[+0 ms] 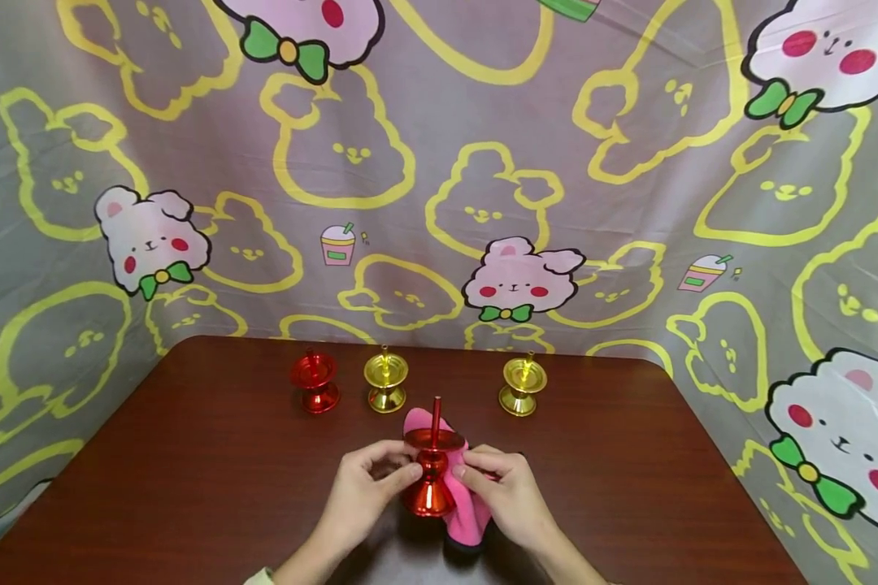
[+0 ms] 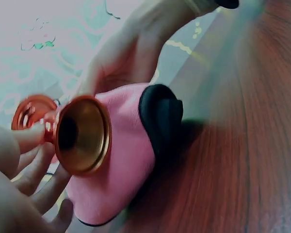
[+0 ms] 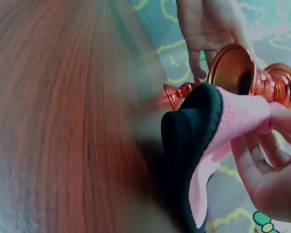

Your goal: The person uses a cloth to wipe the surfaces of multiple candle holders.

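Observation:
A shiny red candle holder [image 1: 429, 497], with a flared base, a dish and a thin upright stem, is held above the table's near middle. My left hand [image 1: 358, 491] pinches its narrow waist from the left. In the left wrist view, the hollow underside of the candle holder [image 2: 85, 136] shows. A pink cloth [image 1: 470, 516] with black edging drapes behind and to the right of it. My right hand [image 1: 510, 496] pinches the cloth between thumb and fingers, close to the holder's waist. In the right wrist view, the cloth [image 3: 242, 109] lies against the holder's side.
Along the back of the brown wooden table [image 1: 212, 463] stand another red candle holder [image 1: 320, 396], a gold candle holder [image 1: 386, 398] and a second gold one [image 1: 518, 400] farther right. A patterned cloth curtain [image 1: 410, 227] hangs behind and around the table.

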A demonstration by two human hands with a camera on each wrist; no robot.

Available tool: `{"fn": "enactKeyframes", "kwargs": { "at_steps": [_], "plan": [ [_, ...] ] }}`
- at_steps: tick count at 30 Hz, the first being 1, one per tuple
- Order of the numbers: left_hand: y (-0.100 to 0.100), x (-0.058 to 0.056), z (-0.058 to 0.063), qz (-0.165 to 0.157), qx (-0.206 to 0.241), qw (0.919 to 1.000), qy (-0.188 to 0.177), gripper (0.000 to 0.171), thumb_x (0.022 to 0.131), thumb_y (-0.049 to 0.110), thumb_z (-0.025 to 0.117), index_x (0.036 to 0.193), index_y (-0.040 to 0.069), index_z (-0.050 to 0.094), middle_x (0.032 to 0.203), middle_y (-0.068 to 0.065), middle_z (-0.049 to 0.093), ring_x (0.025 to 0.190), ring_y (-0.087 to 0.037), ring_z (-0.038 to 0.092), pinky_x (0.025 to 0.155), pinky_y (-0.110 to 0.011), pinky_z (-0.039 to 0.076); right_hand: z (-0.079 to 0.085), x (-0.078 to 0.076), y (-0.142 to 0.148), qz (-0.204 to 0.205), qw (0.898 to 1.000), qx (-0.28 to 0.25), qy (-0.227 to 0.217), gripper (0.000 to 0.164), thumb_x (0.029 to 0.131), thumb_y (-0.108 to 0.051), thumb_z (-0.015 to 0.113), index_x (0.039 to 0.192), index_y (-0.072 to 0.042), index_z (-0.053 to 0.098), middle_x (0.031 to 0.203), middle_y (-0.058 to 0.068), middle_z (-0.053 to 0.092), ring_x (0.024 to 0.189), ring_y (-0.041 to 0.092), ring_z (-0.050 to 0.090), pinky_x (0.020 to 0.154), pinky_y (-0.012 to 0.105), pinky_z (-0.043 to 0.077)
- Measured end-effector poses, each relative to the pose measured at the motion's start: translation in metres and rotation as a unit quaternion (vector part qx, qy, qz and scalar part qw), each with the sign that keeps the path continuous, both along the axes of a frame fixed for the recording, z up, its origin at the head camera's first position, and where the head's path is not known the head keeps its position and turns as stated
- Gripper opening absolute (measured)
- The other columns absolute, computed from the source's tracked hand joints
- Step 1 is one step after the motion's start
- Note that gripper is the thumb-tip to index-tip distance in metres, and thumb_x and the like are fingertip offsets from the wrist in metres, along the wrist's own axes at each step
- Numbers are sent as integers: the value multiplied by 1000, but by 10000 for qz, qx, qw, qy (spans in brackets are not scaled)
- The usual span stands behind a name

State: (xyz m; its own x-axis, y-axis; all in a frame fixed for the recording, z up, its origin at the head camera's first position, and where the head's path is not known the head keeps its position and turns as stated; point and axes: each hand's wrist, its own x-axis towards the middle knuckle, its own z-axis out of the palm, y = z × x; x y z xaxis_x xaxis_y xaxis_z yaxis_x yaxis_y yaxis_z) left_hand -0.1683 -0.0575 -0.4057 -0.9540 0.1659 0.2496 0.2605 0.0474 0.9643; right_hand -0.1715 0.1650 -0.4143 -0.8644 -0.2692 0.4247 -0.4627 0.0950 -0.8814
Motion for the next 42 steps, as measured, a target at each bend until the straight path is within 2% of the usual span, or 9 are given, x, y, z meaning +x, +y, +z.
{"fn": "enactKeyframes", "kwargs": {
  "at_steps": [3,5,7,9,13,17,22,31,42],
  "plan": [
    [-5,-3,-3,-754,77,9964,-384,29,93,7,71,118,-6,67,106,-17,70,94,-13,67,83,-24,53,-2,-2,0,211,9998,-30,-15,14,91,1,70,104,2,76,90,11,70,82,11,64,67,28,56],
    [-7,-4,-5,-1223,-14,9917,-402,33,97,8,66,125,-8,63,118,-21,67,104,-13,64,89,-25,51,-2,-2,0,295,9996,-14,-37,14,91,2,70,103,2,76,89,9,69,80,10,63,65,28,56],
    [-10,-4,-7,-1559,-98,9872,-307,36,99,10,62,129,-9,61,124,-22,65,109,-11,62,91,-24,49,-1,-1,-1,316,9995,71,-41,13,90,2,70,102,2,77,88,7,68,77,9,61,62,27,55],
    [-11,-5,-9,-1643,-194,9861,-133,35,100,11,62,129,-9,62,127,-21,65,111,-10,61,93,-24,49,0,0,-2,259,9995,168,-30,12,90,0,71,100,0,78,86,6,68,76,9,60,60,26,54],
    [-12,-7,-13,-1542,-205,9877,185,31,98,10,64,124,-8,66,122,-19,68,109,-10,63,92,-25,50,3,4,-5,48,9993,318,183,10,89,-2,73,97,0,79,84,8,67,75,9,59,59,26,52],
    [-10,-7,-15,-1218,-151,9917,387,28,96,9,68,119,-5,70,117,-15,71,108,-11,65,92,-27,51,4,6,-11,-323,9971,526,455,10,88,2,74,94,-3,80,80,3,66,73,8,58,58,27,53],
    [-8,-6,-12,-832,-412,9943,530,24,92,14,74,113,2,76,112,-8,73,105,-14,66,94,-35,51,3,8,-15,-725,9916,860,632,18,85,7,74,91,-9,81,79,-5,65,71,6,58,56,27,53],
    [-6,-7,-9,-832,-535,9938,507,25,90,17,76,111,4,77,109,-6,74,100,-15,67,88,-30,52,0,10,-17,-1097,9793,1160,1245,24,79,12,76,86,-11,80,76,-10,62,66,2,54,51,19,46],
    [-2,-4,-3,-581,-713,9947,465,24,89,21,77,110,8,78,109,-2,74,103,-17,66,93,-36,51,3,11,-17,-1369,9731,1219,1398,23,78,11,77,85,-11,80,76,-12,63,66,1,54,53,17,46]
  ]
}}
